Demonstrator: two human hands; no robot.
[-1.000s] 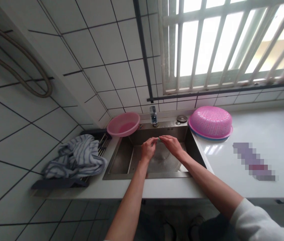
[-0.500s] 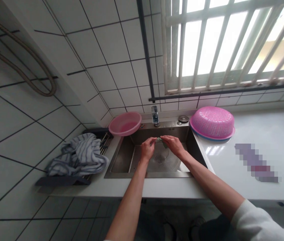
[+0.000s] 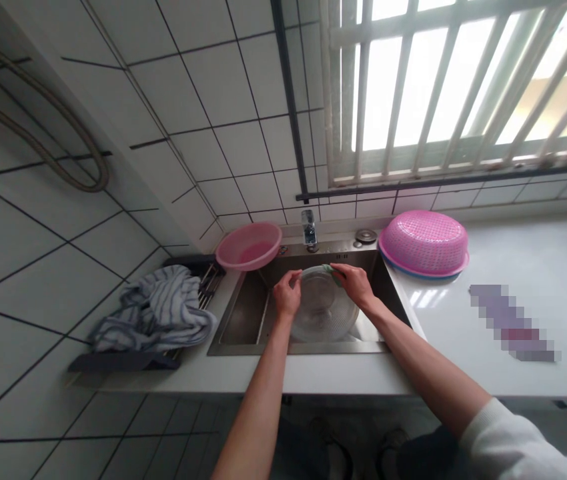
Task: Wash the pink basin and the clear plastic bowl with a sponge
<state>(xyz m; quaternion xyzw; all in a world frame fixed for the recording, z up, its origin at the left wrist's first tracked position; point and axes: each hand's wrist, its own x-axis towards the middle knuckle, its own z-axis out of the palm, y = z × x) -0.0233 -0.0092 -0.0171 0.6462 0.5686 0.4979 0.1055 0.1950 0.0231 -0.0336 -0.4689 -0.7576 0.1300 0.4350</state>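
In the steel sink (image 3: pixel 223 343) is a round, see-through colander (image 3: pixel 324 317) with a fine mesh-like pattern. My left hand (image 3: pixel 287 292) is closed at the upper left of its rim, thumb and fingers pinched together there. On the other side of the rim, my right hand (image 3: pixel 353 281) is shut on a small, soft, pale green piece (image 3: pixel 328 268), which lies against the rim's upper edge. Whether the piece is a cloth or a leaf I cannot make out.
A pink basin (image 3: pixel 248 248) rests at the sink's back left corner. Behind the sink stands a faucet (image 3: pixel 309 228), with a drain plug (image 3: pixel 366 236) nearby. Right of it sits an upturned pink basket (image 3: pixel 423 243). A striped towel (image 3: pixel 156 310) lies on a rack at left.
My hands have moved apart: the left slightly left, the right slightly right with the green piece. More of the colander's rim shows between them.
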